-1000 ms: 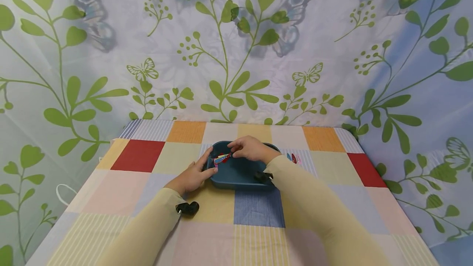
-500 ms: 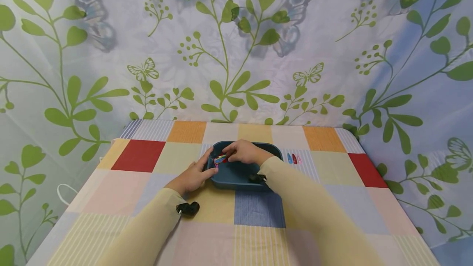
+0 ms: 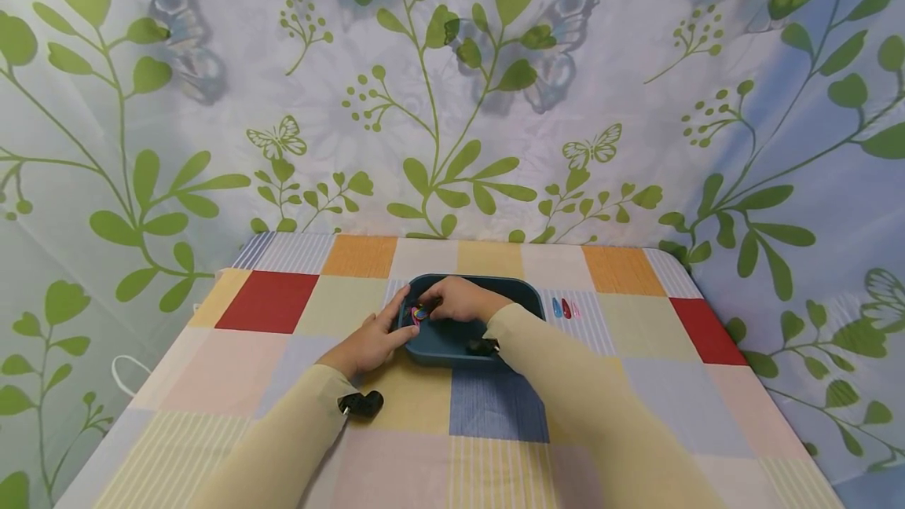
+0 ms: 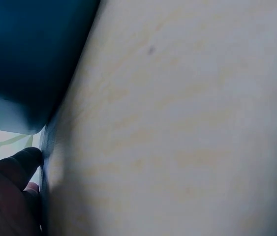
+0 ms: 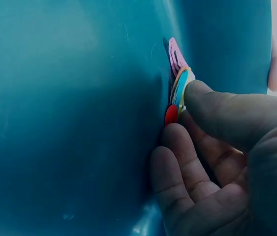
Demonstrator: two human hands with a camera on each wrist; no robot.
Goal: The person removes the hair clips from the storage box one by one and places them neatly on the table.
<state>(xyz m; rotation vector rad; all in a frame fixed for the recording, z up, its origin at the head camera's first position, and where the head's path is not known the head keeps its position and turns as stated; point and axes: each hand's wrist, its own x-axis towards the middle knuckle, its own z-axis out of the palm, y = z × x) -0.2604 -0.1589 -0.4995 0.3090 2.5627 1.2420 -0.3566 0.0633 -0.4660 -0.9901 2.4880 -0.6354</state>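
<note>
A dark blue tray [image 3: 427, 357] stands on the table, and several colourful snap hair clips [image 3: 417, 316] lie at its left end. Reaching into the tray, my right hand [image 3: 463, 300] pinches at the clips with thumb and index finger. The right wrist view shows a pink clip [image 5: 174, 55], a blue clip [image 5: 179, 89] under the thumb, and a red clip [image 5: 171, 114] by the fingertips. Which clips are held is partly hidden. My left hand [image 3: 372, 342] rests against the tray's left side, fingers extended along it and thumb at the rim.
To the right of the tray, a blue clip [image 3: 557, 308], a red clip [image 3: 566, 309] and a pink clip [image 3: 576, 308] lie in a row on the patchwork tablecloth [image 3: 495, 462]. A leaf-patterned curtain [image 3: 452, 100] hangs behind the table. A white cable [image 3: 127, 374] loops at the left edge.
My right hand has moved left and down inside the tray, onto the clips. The clips on the table, partly covered by the sleeve earlier, show fully. My left hand stays in place.
</note>
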